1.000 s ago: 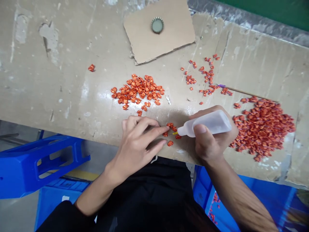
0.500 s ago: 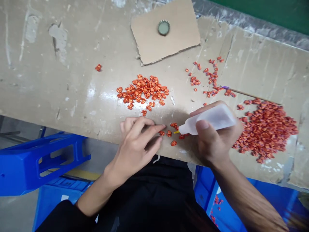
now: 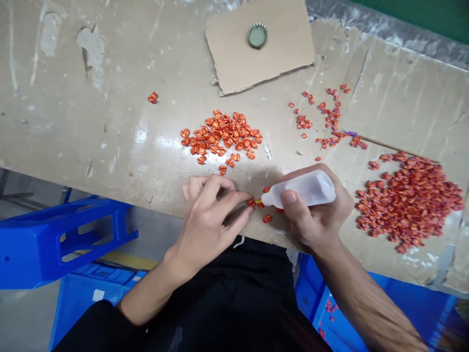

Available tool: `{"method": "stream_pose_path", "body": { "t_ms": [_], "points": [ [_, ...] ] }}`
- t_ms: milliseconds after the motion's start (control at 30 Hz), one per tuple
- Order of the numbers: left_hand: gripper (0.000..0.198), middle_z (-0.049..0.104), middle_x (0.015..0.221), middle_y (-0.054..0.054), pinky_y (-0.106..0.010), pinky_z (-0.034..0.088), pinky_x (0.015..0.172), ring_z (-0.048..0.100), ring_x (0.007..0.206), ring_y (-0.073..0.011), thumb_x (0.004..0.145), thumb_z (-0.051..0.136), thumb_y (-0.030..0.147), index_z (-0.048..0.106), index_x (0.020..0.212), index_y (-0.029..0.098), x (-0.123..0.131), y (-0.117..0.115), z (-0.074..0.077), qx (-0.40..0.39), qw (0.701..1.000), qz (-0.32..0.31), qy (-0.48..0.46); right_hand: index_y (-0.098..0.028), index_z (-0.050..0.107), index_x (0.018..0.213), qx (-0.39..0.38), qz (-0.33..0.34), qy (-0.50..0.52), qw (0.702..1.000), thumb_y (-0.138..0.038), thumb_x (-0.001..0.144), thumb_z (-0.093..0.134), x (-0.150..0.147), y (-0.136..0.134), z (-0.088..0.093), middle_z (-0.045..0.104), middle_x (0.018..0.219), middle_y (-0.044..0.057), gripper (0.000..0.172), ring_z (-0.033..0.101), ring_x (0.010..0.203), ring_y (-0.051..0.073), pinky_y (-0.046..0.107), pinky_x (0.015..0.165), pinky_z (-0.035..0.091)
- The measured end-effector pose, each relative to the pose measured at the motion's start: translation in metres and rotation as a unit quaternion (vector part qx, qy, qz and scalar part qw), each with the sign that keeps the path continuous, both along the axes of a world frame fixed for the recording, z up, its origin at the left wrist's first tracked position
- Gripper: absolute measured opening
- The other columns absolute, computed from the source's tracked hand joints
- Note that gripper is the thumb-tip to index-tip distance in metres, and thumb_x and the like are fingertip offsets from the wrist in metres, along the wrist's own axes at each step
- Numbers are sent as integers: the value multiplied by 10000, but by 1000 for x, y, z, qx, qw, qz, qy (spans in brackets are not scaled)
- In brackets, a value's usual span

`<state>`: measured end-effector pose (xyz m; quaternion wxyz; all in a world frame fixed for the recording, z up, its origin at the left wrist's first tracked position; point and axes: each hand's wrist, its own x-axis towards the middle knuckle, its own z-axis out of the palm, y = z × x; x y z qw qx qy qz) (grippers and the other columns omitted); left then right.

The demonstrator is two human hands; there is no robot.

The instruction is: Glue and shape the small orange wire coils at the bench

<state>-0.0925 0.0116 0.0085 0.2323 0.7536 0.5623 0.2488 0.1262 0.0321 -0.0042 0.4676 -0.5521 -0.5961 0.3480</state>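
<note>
My right hand (image 3: pixel 317 210) is wrapped round a translucent white squeeze bottle (image 3: pixel 306 189), tilted with its yellow tip pointing left. The tip is at a small orange striped piece (image 3: pixel 251 202) that my left hand (image 3: pixel 210 215) pinches between thumb and forefinger just above the table. Whether the tip touches the piece I cannot tell. Close by lie a few loose orange pieces (image 3: pixel 267 218), partly hidden by the bottle and my right hand. Beyond my left hand is a small pile of orange pieces (image 3: pixel 223 132).
A large heap of orange pieces (image 3: pixel 410 200) lies at the right, beside a thin stick (image 3: pixel 388 144). Smaller pieces (image 3: pixel 331 117) are scattered farther back. A bottle cap (image 3: pixel 257 35) rests on cardboard (image 3: pixel 264 68). A blue stool (image 3: pixel 66 239) stands at the lower left.
My right hand has moved left with the squeeze bottle, bringing its tip up to the piece at my left fingertips. My left hand stays almost in place; the view has shifted slightly.
</note>
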Motion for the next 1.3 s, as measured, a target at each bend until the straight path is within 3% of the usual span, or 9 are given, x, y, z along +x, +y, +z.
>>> {"method": "stream_pose_path", "body": {
  "t_ms": [300,500,800,867,1000,1100,1300],
  "points": [
    [85,745,1114,-47,-517,447,959,639,1106,-282,1048,820,296,846,1123,325,0,0,0,-6,1000,3,0,-305,819,1034,-18,17,-5,1000,-445,981,890,0,0,4,762,726,-10,166,658,523,184,329,451,506],
    [91,729,1098,-41,-503,429,960,608,1104,-279,1036,835,282,853,1118,316,1,0,0,0,1000,7,-6,-279,804,974,44,4,-39,998,-429,1011,838,-1,4,1,722,693,-28,158,609,511,158,300,439,452],
    [204,728,1126,-56,-472,422,967,577,1126,-278,997,838,211,842,1180,301,2,0,-4,26,999,19,5,-224,823,959,66,-31,36,997,-454,998,836,9,7,-5,774,797,9,234,667,600,163,307,527,498],
    [216,722,1134,-64,-470,415,964,586,1120,-279,983,844,208,828,1185,283,3,-4,-3,37,999,29,8,-211,828,949,76,-42,38,996,-447,970,855,12,8,-5,767,780,6,238,652,591,158,301,522,480],
    [125,724,1103,-68,-479,392,952,588,1082,-285,960,895,301,791,1014,259,15,-21,-2,50,998,30,8,-207,823,913,85,-61,59,993,-425,947,853,12,9,-4,745,748,3,223,623,565,149,284,498,453],
    [184,753,1108,-60,-477,388,935,581,1097,-292,976,908,408,801,1052,278,28,-35,-5,55,998,23,29,-214,824,900,88,-64,73,991,-403,938,851,10,9,-3,745,756,12,195,636,578,162,295,511,488],
    [100,762,1050,-35,-480,379,889,578,1075,-285,998,868,254,820,1060,318,35,-40,-9,77,995,44,50,-231,824,973,65,-35,67,995,-387,970,846,12,7,-1,761,794,-4,157,644,594,150,290,508,484]
  ]
}}
